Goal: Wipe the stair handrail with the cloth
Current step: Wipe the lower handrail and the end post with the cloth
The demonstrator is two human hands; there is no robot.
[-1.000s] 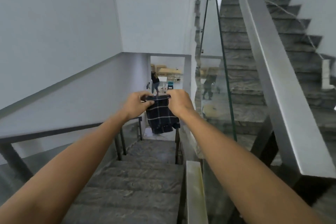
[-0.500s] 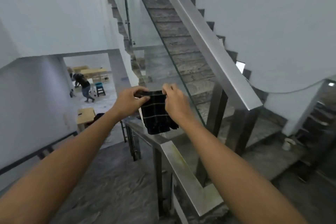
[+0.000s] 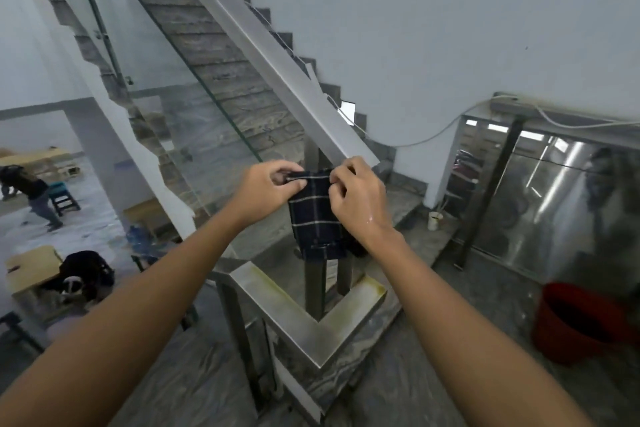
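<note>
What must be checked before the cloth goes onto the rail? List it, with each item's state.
1. Dark plaid cloth gripped by both hands: ok; left hand and right hand pinch its top edge.
2. Cloth folded into a pad: not ok, it hangs loose.
3. Cloth touching the sloping steel handrail: not ok, it hangs in front of the rail's lower end.
4. Rail's top face free of objects: ok.
5. Cloth damp: cannot tell.
6. Red bucket away from the hands: ok.

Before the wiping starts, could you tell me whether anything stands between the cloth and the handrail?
Nothing visible does. The cloth hangs from both hands just below the lower end of the sloping handrail, with only open air between them. The red bucket sits off to the right.
</note>
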